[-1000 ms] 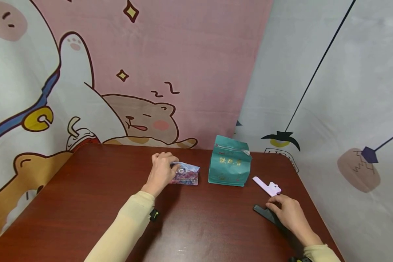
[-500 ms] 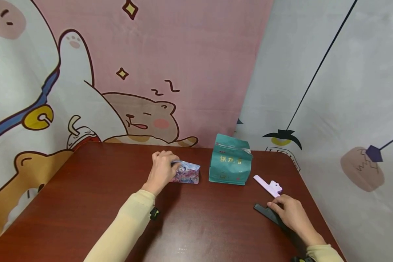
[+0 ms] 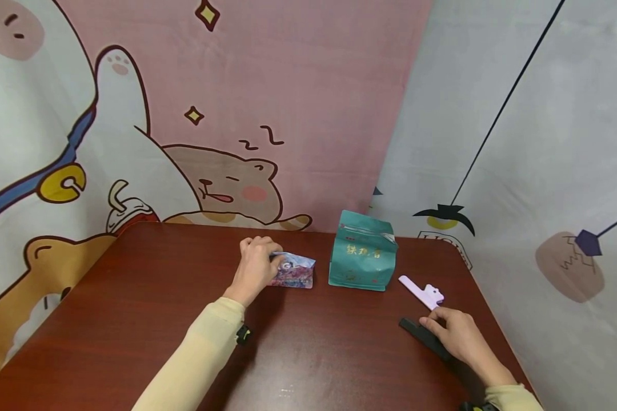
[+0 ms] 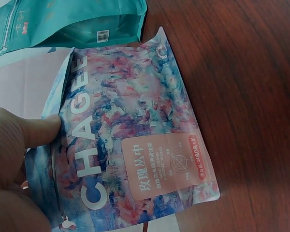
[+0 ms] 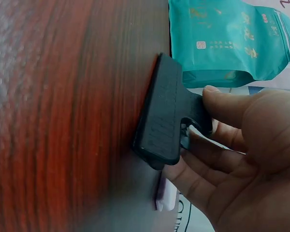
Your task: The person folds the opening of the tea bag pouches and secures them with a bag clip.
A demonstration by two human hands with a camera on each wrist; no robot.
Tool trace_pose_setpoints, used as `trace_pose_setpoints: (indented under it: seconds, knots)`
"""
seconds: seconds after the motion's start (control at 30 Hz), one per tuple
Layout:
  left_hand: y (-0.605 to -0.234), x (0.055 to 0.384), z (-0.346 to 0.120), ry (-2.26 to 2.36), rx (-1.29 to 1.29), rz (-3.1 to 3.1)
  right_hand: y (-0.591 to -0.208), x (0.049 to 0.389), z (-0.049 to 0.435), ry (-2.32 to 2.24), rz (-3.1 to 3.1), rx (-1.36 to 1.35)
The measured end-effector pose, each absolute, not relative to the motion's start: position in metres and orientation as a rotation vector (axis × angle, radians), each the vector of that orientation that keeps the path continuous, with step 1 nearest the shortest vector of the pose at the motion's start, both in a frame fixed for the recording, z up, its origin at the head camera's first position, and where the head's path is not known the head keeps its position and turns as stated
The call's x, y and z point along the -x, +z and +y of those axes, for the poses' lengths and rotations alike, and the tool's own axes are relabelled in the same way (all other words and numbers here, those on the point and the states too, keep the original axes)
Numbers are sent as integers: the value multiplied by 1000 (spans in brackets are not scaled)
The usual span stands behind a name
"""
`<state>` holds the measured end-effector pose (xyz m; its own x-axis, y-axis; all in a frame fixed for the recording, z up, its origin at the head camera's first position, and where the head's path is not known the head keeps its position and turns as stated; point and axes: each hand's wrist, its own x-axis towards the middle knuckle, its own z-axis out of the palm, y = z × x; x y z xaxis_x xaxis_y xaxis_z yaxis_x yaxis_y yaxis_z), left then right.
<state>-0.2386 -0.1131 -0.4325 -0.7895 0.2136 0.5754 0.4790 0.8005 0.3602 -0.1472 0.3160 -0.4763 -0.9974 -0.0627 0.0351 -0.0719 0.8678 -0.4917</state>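
On the table at the centre, my left hand (image 3: 254,268) pinches the top edge of a blue-and-pink CHAGEE tea pouch (image 3: 295,275) between thumb and fingers. The left wrist view shows the thumb on the edge of this pouch (image 4: 121,130). Near the right side, my right hand (image 3: 457,335) holds a black sealing clip (image 3: 425,338). In the right wrist view the thumb lies on the handle of the black clip (image 5: 162,113), with fingers behind it. A lilac clip (image 3: 416,292) of similar shape lies just beyond the right hand.
A teal tea bag (image 3: 362,257) stands upright between the pouch and the lilac clip. The brown table (image 3: 313,354) ends at a cartoon-printed cloth (image 3: 313,114) behind and a grey cloth (image 3: 524,171) on the right.
The black clip has turned slightly in the right hand, and more of its long bar shows. My left hand and the pouch stay nearly where they were.
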Motion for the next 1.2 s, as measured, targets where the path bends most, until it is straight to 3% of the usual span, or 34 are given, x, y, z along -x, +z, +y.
trace_pose_setpoints:
  seconds: [1.2]
  knots:
    - [-433, 239, -113, -683, 510, -2463, -474, 156, 308, 760, -3070, -180]
